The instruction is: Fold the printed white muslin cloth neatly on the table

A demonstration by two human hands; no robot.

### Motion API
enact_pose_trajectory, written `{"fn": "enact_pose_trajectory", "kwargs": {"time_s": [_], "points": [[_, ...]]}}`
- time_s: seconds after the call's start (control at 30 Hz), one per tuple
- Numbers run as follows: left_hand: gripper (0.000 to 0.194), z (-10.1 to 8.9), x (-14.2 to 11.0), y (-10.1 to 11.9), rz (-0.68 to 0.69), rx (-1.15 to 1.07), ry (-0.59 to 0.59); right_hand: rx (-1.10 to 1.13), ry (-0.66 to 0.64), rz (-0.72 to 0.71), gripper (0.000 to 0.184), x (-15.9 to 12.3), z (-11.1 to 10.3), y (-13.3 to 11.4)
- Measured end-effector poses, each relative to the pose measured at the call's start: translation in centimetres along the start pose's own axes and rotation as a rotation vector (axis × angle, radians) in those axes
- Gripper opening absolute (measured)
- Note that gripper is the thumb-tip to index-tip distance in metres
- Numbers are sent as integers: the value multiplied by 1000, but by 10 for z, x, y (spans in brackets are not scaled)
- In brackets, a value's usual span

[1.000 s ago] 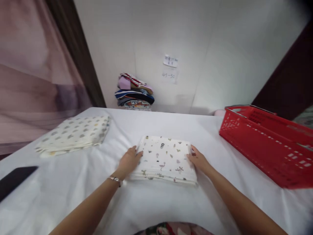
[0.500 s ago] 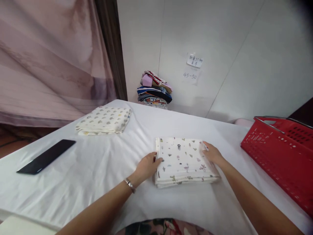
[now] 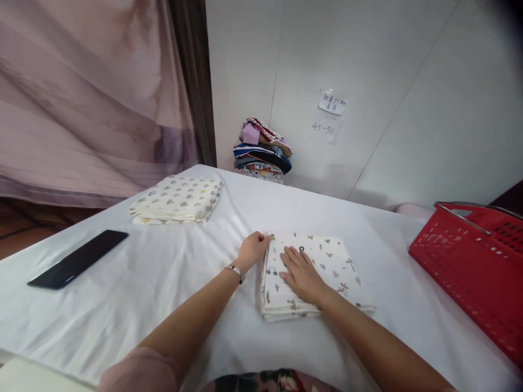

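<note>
A folded white cloth with small printed animals [image 3: 327, 264] lies on the white-covered table [image 3: 171, 288] in front of me. My left hand [image 3: 253, 250] curls round the cloth's far left corner, gripping its edge; a thin bracelet is on that wrist. My right hand [image 3: 300, 272] lies flat on top of the cloth near its left side, fingers stretched out and pressing down.
A second folded cloth with grey spots [image 3: 177, 198] sits at the far left. A black phone [image 3: 77, 265] lies near the left edge. A red plastic basket [image 3: 469, 267] stands at the right. A stack of folded clothes [image 3: 261, 152] rests against the wall.
My right hand moved from the cloth's right edge onto its top, left of centre. My left hand slid up to the far left corner. The cloth shifted slightly.
</note>
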State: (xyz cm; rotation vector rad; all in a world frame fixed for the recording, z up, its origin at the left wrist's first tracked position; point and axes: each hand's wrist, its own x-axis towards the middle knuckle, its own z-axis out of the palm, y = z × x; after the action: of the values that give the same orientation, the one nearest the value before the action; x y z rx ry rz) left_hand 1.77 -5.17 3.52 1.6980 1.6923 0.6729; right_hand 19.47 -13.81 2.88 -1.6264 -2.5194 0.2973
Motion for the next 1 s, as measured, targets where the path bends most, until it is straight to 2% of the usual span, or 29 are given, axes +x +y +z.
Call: {"fn": "enact_pose_trajectory", "kwargs": {"time_s": [0.13,0.27,0.33,0.43,0.53,0.6,0.7,0.87,1.0], "points": [[37,10,1,-1,52,32,12,25,-18,3,56,2,-4,6],[32,16,2,-5,87,8,4,2,113,31,56,17,-26,24],[31,15,4,-7,79,-27,-9,-46,144,78,58,28,-30,37],[34,10,7,-8,58,-57,-39,-101,72,171,62,41,-20,55],[41,5,13,-4,3,-37,-25,-118,46,199,64,45,-4,64],[44,4,17,0,-27,6,-16,-121,70,188,64,44,1,66],[39,9,24,5,5,56,-34,-116,86,178,64,42,1,65],[30,14,33,7,-22,-74,-118,-91,73,187,61,42,-7,65],[35,4,29,3,-78,-152,-159,-39,41,222,60,37,-19,52]]}}
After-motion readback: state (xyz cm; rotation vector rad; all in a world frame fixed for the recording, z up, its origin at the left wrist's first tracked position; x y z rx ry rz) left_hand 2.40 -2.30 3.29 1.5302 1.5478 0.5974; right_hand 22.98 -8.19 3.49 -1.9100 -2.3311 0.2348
